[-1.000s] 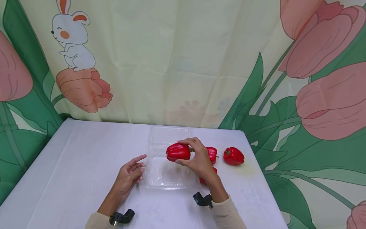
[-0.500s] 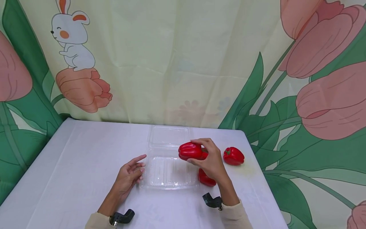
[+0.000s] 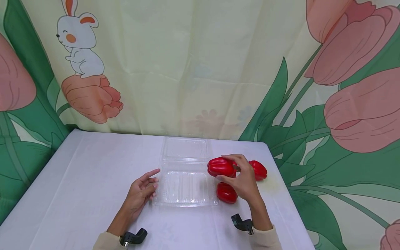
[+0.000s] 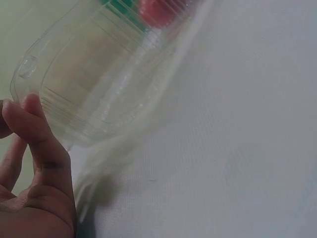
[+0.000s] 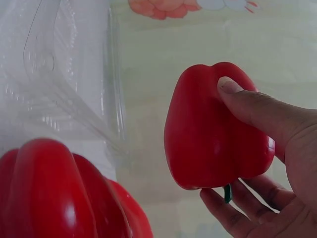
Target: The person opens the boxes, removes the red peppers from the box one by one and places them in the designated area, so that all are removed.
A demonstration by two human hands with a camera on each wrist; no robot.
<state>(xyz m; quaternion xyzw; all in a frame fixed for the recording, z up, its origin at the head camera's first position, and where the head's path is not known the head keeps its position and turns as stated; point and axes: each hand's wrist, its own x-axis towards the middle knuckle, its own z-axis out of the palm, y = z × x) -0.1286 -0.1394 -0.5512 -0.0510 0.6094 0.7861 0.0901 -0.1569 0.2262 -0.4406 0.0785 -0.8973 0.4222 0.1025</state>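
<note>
My right hand (image 3: 242, 178) holds a red bell pepper (image 3: 220, 167) between thumb and fingers, above the right edge of a clear plastic clamshell container (image 3: 186, 203). In the right wrist view the pepper's green stem (image 5: 228, 193) points down between the fingers. My left hand (image 3: 142, 192) is at the container's left side; in the left wrist view its thumb and fingertips pinch the rim (image 4: 22, 82). The container stands with its lid (image 3: 185, 148) laid back. Another red bell pepper (image 3: 226, 193) lies beside the container, and one more (image 3: 258, 171) lies farther right, partly behind my right hand.
A white cloth covers the table (image 3: 93, 166), whose back edge meets a printed curtain (image 3: 156, 86) with tulips and a rabbit. A further pepper is mostly hidden behind the held one. Black wrist cameras (image 3: 242, 222) sit on both wrists.
My right hand has carried the bell pepper rightward, from over the container to its right edge. The pepper lying beside the container now shows more fully. My left hand has stayed put.
</note>
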